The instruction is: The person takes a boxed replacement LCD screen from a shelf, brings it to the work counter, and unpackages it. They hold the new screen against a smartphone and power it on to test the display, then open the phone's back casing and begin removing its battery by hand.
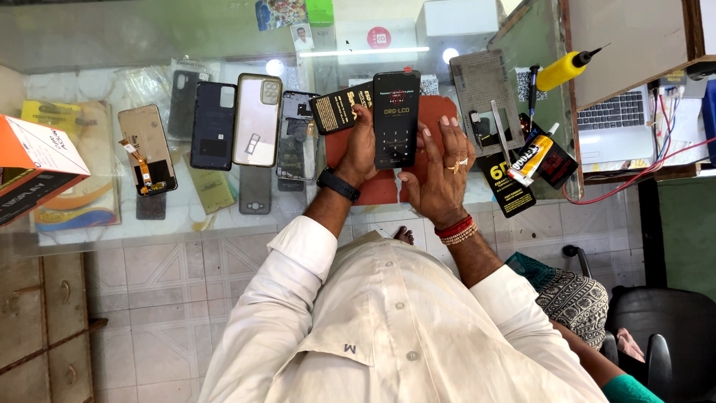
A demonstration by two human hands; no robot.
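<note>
— Glass desk [97,231] carries what?

— Many phone parts: a dark blue back cover [212,125], a clear phone case [257,119], an opened phone frame [297,136], a display with flex cable [147,149].

— And the hands?

— Left hand [360,149] and right hand [438,168] hold a black phone display [395,118] upright above a red mat [432,119]. Left fingers wrap its edge; right fingers stay spread, thumb touching its lower corner. A yellow glue tube [535,157] lies near the right hand.
</note>
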